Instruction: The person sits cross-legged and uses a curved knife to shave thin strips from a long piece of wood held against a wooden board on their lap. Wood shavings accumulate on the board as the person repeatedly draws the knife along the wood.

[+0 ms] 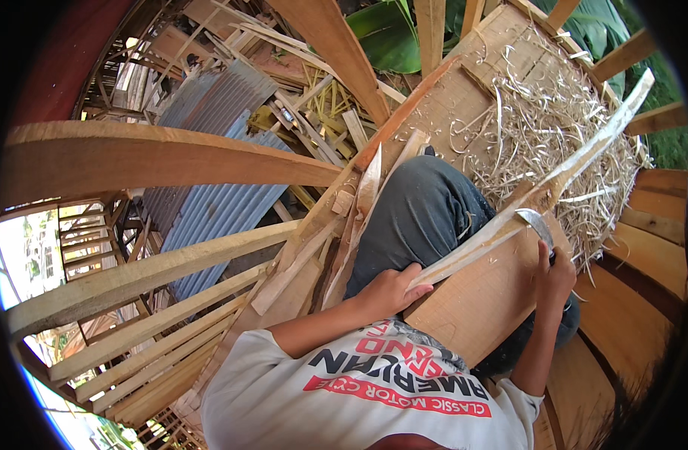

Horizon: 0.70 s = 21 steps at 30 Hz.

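Observation:
A long, pale strip of wood (pixel 473 246) slants from my lap toward the far right, its surface partly shaved. My left hand (pixel 393 291) is closed round its near end, thumb on top. In my right hand (pixel 555 277) is a knife with a short curved blade (pixel 535 222). The handle is mostly hidden in my fist, and the blade rests at the strip's side, about midway along it. Beneath the strip, a broad wooden board (pixel 479 300) lies by my bent leg (pixel 415 210).
Curled wood shavings (pixel 546 127) are heaped on the planks at the far right. Curved wooden ribs (pixel 171 154) rise on both sides. Loose offcuts (pixel 366 180) lie left of my leg. Beyond the ribs are corrugated metal sheets (pixel 216 232), scrap timber and green leaves (pixel 381 37).

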Motion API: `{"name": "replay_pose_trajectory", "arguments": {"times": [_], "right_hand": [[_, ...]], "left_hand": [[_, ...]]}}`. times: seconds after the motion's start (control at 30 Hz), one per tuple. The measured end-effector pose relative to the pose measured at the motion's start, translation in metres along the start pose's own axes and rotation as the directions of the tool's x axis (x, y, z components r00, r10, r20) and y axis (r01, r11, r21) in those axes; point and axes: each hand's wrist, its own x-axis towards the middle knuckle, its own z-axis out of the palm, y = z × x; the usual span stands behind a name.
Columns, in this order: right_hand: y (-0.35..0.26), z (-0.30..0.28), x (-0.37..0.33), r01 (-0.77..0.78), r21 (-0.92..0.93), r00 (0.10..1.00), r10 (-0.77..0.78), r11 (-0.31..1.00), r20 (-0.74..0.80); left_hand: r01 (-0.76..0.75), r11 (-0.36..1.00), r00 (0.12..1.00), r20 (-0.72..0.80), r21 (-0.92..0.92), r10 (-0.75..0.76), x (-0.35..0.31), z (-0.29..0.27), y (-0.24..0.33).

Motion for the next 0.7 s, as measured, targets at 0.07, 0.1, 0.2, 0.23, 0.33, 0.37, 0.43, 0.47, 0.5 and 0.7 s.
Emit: {"name": "replay_pose_trajectory", "arguments": {"times": [0.07,0.1,0.2,0.23,0.33,0.37,0.43,0.47,0.5,0.7], "right_hand": [[-0.013,-0.008,-0.007,-0.046,0.134,0.997,0.037,0.990,0.072],[-0.012,-0.010,-0.011,-0.076,0.199,0.992,0.054,0.977,0.116],[0.001,0.006,-0.026,-0.014,0.482,0.999,-0.012,0.876,0.053],[0.004,0.008,-0.028,-0.077,0.637,0.997,0.054,0.767,0.055],[-0.017,-0.002,-0.034,-0.240,0.909,0.953,0.263,0.340,0.153],[-0.023,-0.009,-0.034,-0.271,0.929,0.940,0.278,0.251,0.199],[-0.030,-0.020,-0.034,-0.281,0.957,0.937,0.234,0.069,0.258],[-0.034,-0.026,-0.034,-0.317,0.948,0.923,0.229,-0.003,0.310],[-0.032,-0.024,-0.033,-0.266,0.962,0.943,0.188,-0.069,0.274],[-0.013,-0.027,-0.032,-0.357,0.864,0.927,-0.017,-0.355,0.376]], "left_hand": [[-0.036,0.999,0.999,-0.008,-0.012,0.036,0.001,0.001,-0.004],[-0.048,0.999,0.999,-0.012,-0.020,0.048,-0.002,0.002,-0.007],[-0.111,0.994,0.994,-0.016,-0.008,0.111,-0.006,0.002,-0.009],[-0.136,0.991,0.991,-0.013,0.003,0.136,-0.007,0.000,-0.008],[-0.232,0.969,0.972,-0.006,0.090,0.233,-0.009,0.001,-0.004],[-0.285,0.950,0.958,0.015,0.124,0.285,-0.008,0.003,-0.004],[-0.277,0.948,0.959,-0.015,0.158,0.283,-0.010,-0.001,0.011],[-0.280,0.945,0.957,-0.022,0.172,0.288,-0.010,-0.003,0.021],[-0.264,0.946,0.961,-0.026,0.186,0.274,-0.010,-0.003,0.028],[-0.072,0.968,0.996,-0.039,0.242,0.084,-0.012,0.007,0.070]]}}
